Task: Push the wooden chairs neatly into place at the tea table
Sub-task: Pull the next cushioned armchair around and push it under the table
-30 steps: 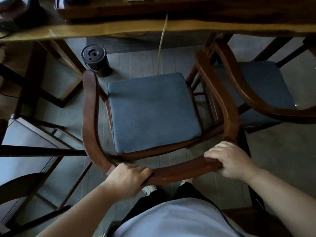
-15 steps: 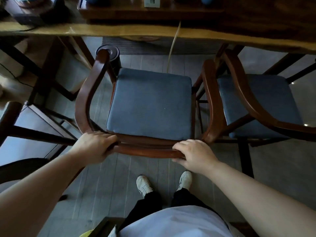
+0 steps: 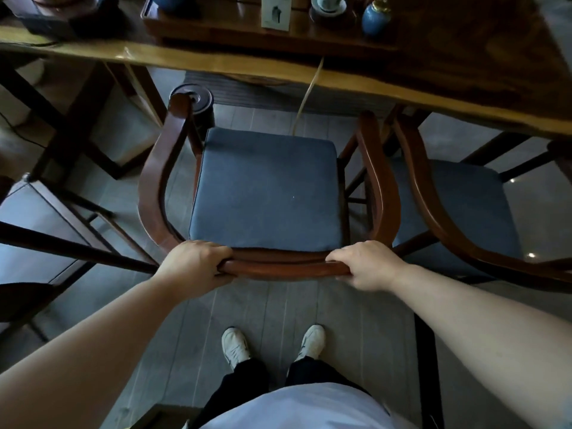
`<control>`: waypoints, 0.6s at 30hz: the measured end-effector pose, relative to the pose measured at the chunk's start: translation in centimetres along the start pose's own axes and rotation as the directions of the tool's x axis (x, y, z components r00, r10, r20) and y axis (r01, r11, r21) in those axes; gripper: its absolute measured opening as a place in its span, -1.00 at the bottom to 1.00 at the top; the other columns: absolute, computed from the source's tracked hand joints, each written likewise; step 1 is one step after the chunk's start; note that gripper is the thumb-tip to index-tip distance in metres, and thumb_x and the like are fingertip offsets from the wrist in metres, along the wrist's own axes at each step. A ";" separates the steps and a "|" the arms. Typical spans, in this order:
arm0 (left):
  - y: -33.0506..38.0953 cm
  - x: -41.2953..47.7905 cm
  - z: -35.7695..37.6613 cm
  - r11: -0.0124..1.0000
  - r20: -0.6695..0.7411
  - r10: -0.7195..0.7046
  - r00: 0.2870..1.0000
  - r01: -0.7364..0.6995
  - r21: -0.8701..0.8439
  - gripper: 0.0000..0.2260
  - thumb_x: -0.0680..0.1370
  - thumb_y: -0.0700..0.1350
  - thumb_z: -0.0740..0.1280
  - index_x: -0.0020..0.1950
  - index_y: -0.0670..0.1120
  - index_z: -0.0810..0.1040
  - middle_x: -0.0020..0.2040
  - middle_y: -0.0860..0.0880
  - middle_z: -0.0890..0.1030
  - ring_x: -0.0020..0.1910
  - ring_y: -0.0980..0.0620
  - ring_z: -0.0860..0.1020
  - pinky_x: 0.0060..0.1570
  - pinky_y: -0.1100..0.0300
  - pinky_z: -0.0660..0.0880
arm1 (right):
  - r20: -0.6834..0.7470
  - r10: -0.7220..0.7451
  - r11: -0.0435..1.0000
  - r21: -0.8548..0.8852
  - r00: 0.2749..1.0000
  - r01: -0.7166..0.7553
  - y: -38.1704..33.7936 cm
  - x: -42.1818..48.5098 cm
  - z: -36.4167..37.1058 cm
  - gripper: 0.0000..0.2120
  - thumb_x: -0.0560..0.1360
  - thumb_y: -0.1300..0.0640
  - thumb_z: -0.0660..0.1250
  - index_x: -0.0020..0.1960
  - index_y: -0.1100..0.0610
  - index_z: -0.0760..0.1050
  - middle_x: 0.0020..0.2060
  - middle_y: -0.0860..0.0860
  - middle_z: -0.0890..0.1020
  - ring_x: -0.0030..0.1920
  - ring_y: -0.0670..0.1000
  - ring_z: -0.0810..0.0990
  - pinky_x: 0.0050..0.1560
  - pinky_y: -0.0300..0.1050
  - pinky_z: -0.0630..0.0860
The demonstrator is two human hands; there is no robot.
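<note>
A wooden armchair (image 3: 161,168) with a blue seat cushion (image 3: 266,193) faces the tea table (image 3: 216,61) in front of me. My left hand (image 3: 193,267) grips the left end of its curved back rail, and my right hand (image 3: 366,264) grips the right end. The chair's arm tips reach close to the table's front edge. A second wooden armchair (image 3: 433,212) with a blue cushion stands right beside it, its front under the table.
A black cylinder (image 3: 201,99) stands on the floor by the chair's left arm tip. A pale cord (image 3: 306,91) hangs from the table. Dark furniture frames (image 3: 62,243) crowd the left. Blue jars (image 3: 374,17) and a card sit on the table. My feet (image 3: 235,345) stand on grey floorboards.
The chair has slid forward toward the table and straightened square to it. Both hands have stayed on the back rail, and my arms have stretched out.
</note>
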State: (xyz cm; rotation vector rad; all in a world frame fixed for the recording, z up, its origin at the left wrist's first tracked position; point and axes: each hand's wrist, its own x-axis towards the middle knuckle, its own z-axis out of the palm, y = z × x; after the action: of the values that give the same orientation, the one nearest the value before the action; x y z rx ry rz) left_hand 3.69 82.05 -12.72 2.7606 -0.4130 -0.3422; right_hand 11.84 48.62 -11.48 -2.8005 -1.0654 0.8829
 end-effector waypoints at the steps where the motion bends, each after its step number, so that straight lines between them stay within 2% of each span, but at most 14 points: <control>1: 0.4 0.8 0.1 1.000 0.005 0.009 1.000 -0.009 -0.024 -0.74 0.35 0.04 0.49 -0.10 -0.08 0.56 -0.21 -0.05 0.63 -0.18 -0.13 0.58 -0.20 0.06 0.49 | -0.001 0.035 0.999 0.020 0.999 -0.035 0.9 0.0 -0.3 -0.61 0.47 -0.03 0.39 0.29 -0.08 0.48 0.17 -0.06 0.63 0.16 0.08 0.57 0.10 -0.04 0.48; 4: 1.6 2.6 0.4 0.996 0.007 0.047 0.999 -0.047 -0.075 -0.75 0.36 0.02 0.49 -0.13 -0.09 0.54 -0.24 -0.04 0.61 -0.22 -0.09 0.57 -0.26 0.10 0.45 | 0.022 0.102 0.992 0.067 0.995 -0.103 3.0 0.2 -1.2 -0.64 0.46 -0.02 0.42 0.24 -0.05 0.52 0.14 -0.05 0.64 0.16 0.07 0.56 0.12 0.01 0.51; 9: 2.7 4.3 0.6 0.994 -0.010 0.072 0.997 -0.072 -0.081 -0.76 0.37 0.03 0.49 -0.13 -0.06 0.53 -0.25 -0.02 0.59 -0.26 -0.06 0.57 -0.29 0.13 0.45 | 0.054 0.124 0.987 0.101 0.991 -0.129 4.9 0.3 -2.5 -0.81 0.43 0.05 0.44 0.04 -0.05 0.60 -0.04 -0.05 0.67 0.01 0.06 0.59 0.02 0.00 0.54; 14: 2.5 3.6 0.5 0.996 -0.029 0.070 0.997 -0.071 -0.055 -0.74 0.37 0.04 0.52 -0.14 -0.08 0.55 -0.29 -0.05 0.60 -0.30 -0.09 0.58 -0.33 0.11 0.48 | -0.007 0.093 0.991 0.096 0.996 -0.092 4.2 -0.2 -1.9 -0.81 0.42 0.05 0.42 0.04 -0.01 0.61 -0.04 -0.01 0.68 -0.01 0.08 0.60 -0.02 -0.04 0.54; 18: 2.6 2.9 0.0 0.991 -0.010 0.126 0.992 -0.126 -0.052 -0.71 0.39 0.02 0.51 0.00 -0.10 0.60 -0.20 -0.07 0.65 -0.23 -0.09 0.61 -0.26 0.09 0.54 | -0.026 0.082 0.992 0.098 0.996 -0.079 3.4 -1.0 -0.6 -0.75 0.39 0.16 0.39 0.07 0.02 0.61 -0.02 0.02 0.68 0.00 0.11 0.60 -0.02 -0.04 0.54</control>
State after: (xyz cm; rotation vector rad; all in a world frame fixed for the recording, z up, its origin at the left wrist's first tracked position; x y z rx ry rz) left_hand 5.71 78.81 -12.36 2.6681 -0.5653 -0.3080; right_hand 13.63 45.49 -11.21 -2.7844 -0.8858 0.8720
